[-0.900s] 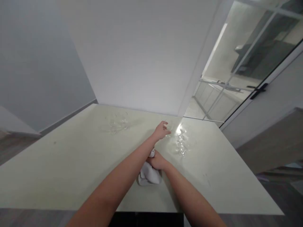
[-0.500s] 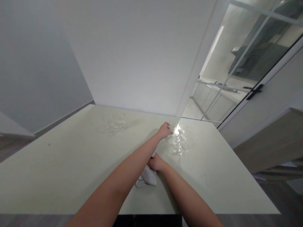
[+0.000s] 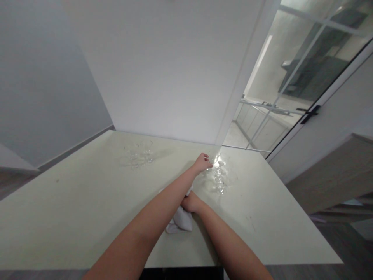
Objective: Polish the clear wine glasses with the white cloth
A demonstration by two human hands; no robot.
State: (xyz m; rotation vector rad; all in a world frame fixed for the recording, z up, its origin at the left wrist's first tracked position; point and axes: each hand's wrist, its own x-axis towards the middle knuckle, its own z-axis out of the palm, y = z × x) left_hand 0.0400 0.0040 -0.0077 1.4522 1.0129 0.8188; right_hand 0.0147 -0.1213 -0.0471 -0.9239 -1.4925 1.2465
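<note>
My left hand (image 3: 202, 162) reaches across to the far right group of clear glasses (image 3: 220, 178). Its thumb and fingers are curled around the nearest of them, a clear glass (image 3: 209, 170) at the group's left side. My right hand (image 3: 191, 202) is closed on a white cloth (image 3: 183, 219), partly hidden beneath my left forearm. Part of that cloth lies bunched on the table towards me. The glasses are see-through and blurred, so their exact shapes are hard to make out.
Several more clear glasses (image 3: 139, 156) stand at the back left of the pale table (image 3: 87, 206). A white wall (image 3: 169, 77) rises behind the table's far edge. A glass-paned door with a black handle (image 3: 310, 114) is on the right.
My left hand's fingers have closed in around a glass at the right group. My right hand stays on the cloth. The view has shifted slightly.
</note>
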